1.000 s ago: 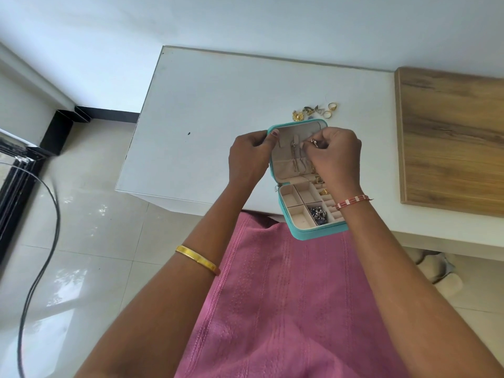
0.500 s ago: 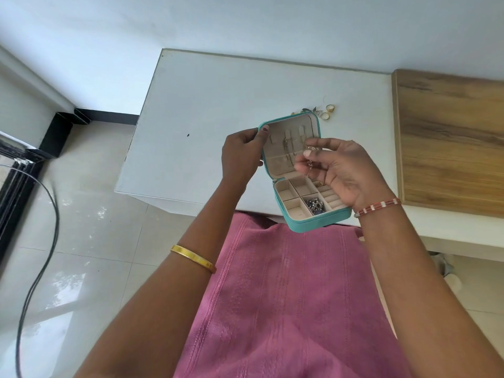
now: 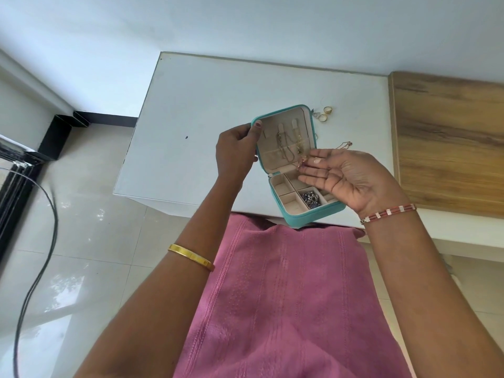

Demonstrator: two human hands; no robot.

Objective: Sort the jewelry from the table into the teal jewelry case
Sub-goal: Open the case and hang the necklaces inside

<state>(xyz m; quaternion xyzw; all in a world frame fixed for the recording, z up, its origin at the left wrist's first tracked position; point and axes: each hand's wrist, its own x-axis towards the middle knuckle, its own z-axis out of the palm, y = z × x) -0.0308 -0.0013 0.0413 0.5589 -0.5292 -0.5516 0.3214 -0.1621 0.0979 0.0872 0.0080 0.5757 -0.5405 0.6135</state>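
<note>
The teal jewelry case point(image 3: 311, 215) sits open at the near edge of the white table point(image 3: 207, 105). My left hand point(image 3: 236, 152) grips the left edge of the raised lid point(image 3: 268, 148), thumb on its top corner. Gold chains hang inside the lid. My right hand point(image 3: 346, 178) is palm up over the case's base, fingers pointing left. A thin gold necklace point(image 3: 301, 162) is pinched between its thumb and forefinger, and the chain trails out behind the hand. Dark beaded jewelry point(image 3: 311, 199) fills one compartment. Gold rings point(image 3: 326, 113) lie on the table behind the lid.
A wooden board point(image 3: 447, 137) lies along the table's right side. Small silver pieces point(image 3: 316, 114) sit beside the rings. A black cable point(image 3: 41, 241) runs over the tiled floor at left. Pink clothing covers my lap below the table edge.
My right hand has drawn back from the lid and turned palm up, taking the thin necklace with it. The lid has tilted further open under my left hand.
</note>
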